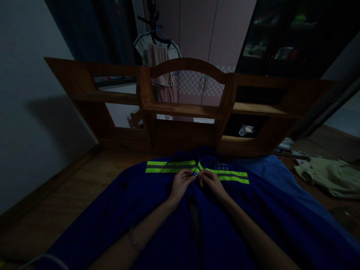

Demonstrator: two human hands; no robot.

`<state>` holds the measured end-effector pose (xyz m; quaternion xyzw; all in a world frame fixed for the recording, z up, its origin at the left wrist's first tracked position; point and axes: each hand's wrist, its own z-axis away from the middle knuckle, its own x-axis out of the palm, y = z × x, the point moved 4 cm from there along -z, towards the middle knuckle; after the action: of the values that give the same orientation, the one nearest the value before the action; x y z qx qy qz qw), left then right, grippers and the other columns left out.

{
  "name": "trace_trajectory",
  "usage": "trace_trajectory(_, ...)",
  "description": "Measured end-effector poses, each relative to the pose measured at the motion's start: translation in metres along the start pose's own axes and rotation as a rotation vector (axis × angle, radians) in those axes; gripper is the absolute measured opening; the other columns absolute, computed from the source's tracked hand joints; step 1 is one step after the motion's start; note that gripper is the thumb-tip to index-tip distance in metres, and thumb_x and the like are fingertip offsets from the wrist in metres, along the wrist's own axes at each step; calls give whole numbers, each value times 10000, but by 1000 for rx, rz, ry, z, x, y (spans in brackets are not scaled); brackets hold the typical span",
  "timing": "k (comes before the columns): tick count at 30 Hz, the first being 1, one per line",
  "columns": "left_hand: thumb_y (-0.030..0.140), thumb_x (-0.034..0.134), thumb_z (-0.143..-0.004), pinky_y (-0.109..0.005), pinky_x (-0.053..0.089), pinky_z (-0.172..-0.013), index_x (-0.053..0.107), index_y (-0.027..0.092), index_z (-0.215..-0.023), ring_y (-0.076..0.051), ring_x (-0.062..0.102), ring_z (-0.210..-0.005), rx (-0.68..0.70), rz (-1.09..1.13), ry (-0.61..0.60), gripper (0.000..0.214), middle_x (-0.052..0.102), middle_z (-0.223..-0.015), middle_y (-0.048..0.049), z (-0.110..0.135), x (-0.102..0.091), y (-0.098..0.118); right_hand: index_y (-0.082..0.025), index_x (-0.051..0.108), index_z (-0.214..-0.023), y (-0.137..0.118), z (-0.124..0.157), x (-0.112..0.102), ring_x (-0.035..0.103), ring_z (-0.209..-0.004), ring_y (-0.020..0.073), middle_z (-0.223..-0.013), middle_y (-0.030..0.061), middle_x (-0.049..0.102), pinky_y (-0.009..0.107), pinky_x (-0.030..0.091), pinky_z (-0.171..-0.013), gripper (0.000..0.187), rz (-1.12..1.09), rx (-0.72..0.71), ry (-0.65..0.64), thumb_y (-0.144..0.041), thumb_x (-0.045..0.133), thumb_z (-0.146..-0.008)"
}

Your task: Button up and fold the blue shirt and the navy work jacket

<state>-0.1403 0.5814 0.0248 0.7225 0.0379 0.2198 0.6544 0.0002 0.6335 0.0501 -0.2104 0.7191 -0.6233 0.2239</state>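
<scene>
A dark blue work jacket (135,202) with yellow-green reflective stripes lies spread out, its collar away from me and its front partly parted lower down. My left hand (181,183) pinches the front edge at chest height. Close beside it, my right hand (212,183) pinches the opposite front edge. Between the fingertips of both hands sits a small round button (196,174). Whether it is through a buttonhole, I cannot tell. Pale lettering shows on the chest above the right-hand stripe.
Behind the jacket stands a wooden shelf unit (185,110) with open compartments. A blue cloth (270,176) lies under the jacket's right side, and a pale crumpled garment (332,176) is farther right. Clothes (159,56) hang on a rack at the back. A wall (42,112) rises on the left.
</scene>
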Motion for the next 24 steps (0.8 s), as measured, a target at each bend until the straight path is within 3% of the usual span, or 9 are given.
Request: trace_trajectory(24,200,747,-609,-251,472,-707,651,161,-762,-165,643,-755,12,-82,22,184,667,-771,-30,4,3,11,-191,563,-840,3,1,-1,529,-493,106,-593,-45,574,238,426,-543,298,48,-17,27,-463,652,-757)
